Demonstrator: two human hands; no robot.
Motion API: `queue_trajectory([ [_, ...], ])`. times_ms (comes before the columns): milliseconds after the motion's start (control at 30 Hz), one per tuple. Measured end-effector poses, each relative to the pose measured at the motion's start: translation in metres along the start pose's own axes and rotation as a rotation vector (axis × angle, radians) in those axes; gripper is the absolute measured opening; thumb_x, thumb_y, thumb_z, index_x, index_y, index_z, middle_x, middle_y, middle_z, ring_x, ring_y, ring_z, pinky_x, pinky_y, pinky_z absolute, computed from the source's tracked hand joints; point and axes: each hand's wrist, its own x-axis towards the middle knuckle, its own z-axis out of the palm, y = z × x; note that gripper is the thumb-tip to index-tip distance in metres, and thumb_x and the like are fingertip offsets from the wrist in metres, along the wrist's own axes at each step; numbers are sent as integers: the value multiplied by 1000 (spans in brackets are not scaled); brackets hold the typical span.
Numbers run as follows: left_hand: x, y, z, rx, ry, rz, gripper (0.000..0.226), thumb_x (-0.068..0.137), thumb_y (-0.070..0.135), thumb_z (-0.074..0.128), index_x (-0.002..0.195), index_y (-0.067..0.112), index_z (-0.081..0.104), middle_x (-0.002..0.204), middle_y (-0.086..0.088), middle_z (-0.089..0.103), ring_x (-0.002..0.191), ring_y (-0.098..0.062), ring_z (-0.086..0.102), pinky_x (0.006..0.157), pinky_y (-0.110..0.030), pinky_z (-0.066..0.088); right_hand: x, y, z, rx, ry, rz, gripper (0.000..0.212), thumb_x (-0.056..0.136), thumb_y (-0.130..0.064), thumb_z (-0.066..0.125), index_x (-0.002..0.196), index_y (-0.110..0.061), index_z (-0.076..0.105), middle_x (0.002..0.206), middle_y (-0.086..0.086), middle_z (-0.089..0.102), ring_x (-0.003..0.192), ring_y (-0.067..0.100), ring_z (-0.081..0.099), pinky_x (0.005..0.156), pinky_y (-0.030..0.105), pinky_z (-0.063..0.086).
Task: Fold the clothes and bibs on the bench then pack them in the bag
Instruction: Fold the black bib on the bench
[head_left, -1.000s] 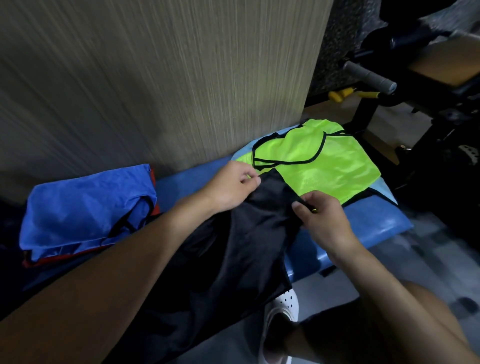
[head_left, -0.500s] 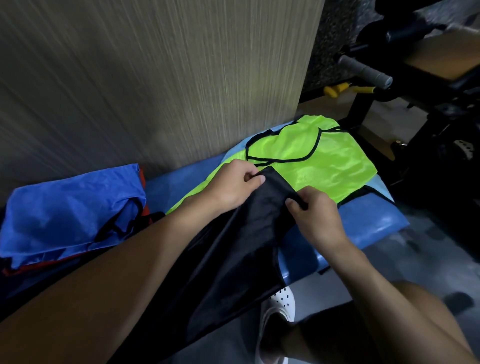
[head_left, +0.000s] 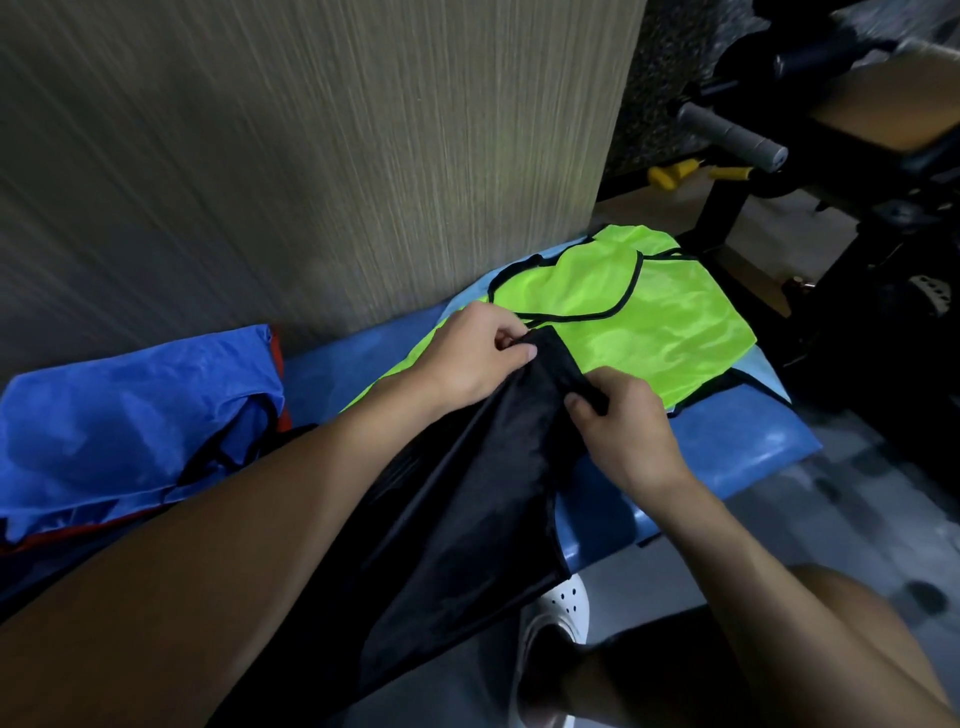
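A black garment (head_left: 467, 499) drapes from the blue bench (head_left: 748, 447) down toward the floor. My left hand (head_left: 467, 358) pinches its top edge on the left. My right hand (head_left: 618, 431) pinches the same edge on the right, a hand's width away. Behind them a neon green bib (head_left: 649, 322) with black trim lies spread flat on the bench, over a light blue cloth (head_left: 763, 371). A heap of blue cloth (head_left: 119, 426) with red beneath lies at the bench's left end.
A ribbed beige wall (head_left: 311, 156) rises directly behind the bench. Black gym equipment with a grey foam handle (head_left: 732, 135) and a yellow part (head_left: 675, 174) stands at the right. My white shoe (head_left: 556, 613) is on the grey floor below the bench.
Both hands have lifted the black garment's top edge slightly up and back; more of the green bib now shows to the left of my left wrist.
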Motion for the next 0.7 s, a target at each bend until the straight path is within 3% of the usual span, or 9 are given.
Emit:
queue_trajectory([
  [67,0,1,0,-88,48,11,8,86,17,76,82,21,70,71,8,62,68,-11,54,77,-38,52,3,2,-1,13,58,21,4,92,-20,60,88,-18,59,76,0,61,87,33,59,86,44,45],
  [133,-6,-1,-1,-101,42,23,15,85,19,77,100,18,72,81,11,63,74,-10,57,81,-34,52,5,3,-1,-51,68,54,4,92,-22,58,90,-20,55,75,-5,56,90,31,56,85,37,34],
  [200,-19,-11,-7,-46,27,46,19,86,20,76,104,19,71,87,12,62,80,-9,56,82,-24,49,2,3,2,-161,92,37,17,91,-24,60,106,-18,58,95,1,59,102,31,52,86,38,28],
  [267,-39,-21,-23,13,56,65,12,86,18,76,97,18,73,83,14,61,78,-4,54,77,-14,43,-4,0,6,-260,187,-107,37,88,-24,65,122,-16,55,112,6,54,109,31,47,90,43,30],
  [367,-76,-36,-52,92,96,42,5,85,18,76,85,20,72,67,17,57,64,-4,51,63,-19,40,-10,-12,12,-189,240,-404,25,85,-19,68,109,-18,62,101,1,58,98,28,50,81,38,30],
  [533,-144,-62,-81,242,14,18,8,80,30,75,78,25,70,68,22,58,61,-2,51,58,-21,39,-25,-43,48,-117,-21,-721,11,83,-25,66,94,-24,69,91,-11,66,92,18,57,79,33,32],
  [633,-168,-71,-85,347,-26,8,24,78,52,66,87,29,70,79,19,60,79,-1,55,73,-29,45,-33,-51,70,-189,-180,-785,17,79,-31,70,96,-26,71,95,-12,67,98,18,58,85,35,31],
  [700,-183,-79,-89,460,-23,20,41,75,64,55,93,32,71,90,17,64,93,-6,56,84,-34,39,-39,-55,82,-277,-271,-804,24,77,-35,72,100,-28,71,98,-12,67,103,19,55,87,35,25],
])
